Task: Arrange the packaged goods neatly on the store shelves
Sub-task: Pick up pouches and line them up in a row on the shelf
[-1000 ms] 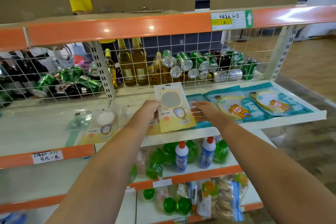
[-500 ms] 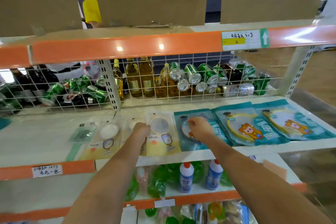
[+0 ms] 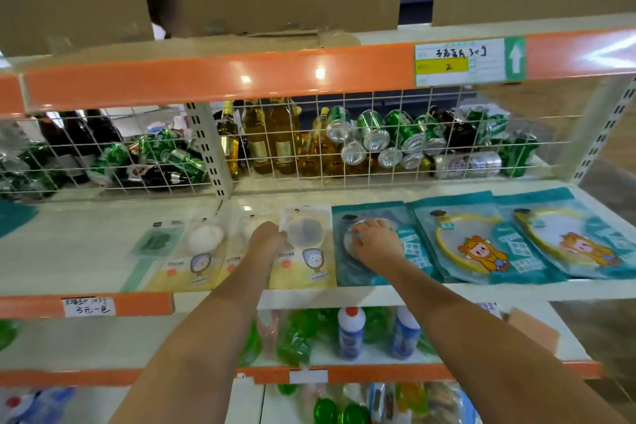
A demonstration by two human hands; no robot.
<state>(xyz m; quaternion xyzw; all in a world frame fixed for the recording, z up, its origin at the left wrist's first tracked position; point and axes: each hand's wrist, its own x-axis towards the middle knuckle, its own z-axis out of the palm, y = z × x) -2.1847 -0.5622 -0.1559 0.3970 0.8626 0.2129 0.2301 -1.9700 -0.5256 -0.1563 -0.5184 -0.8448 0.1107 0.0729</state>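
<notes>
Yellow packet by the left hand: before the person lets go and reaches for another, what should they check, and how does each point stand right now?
1. Yellow packet lies flat on the shelf: ok.
2. It sits beside the teal packet without covering it: ok, edges look side by side.
3. Its front edge lines up with the other yellow packets: roughly ok.
4. Left hand free of the packet: not ok, fingers touch its left edge.
5. Right hand free: not ok, fingers rest curled on the teal packet.
6. Teal packets in a straight row: not ok, the right ones overlap and tilt.
</notes>
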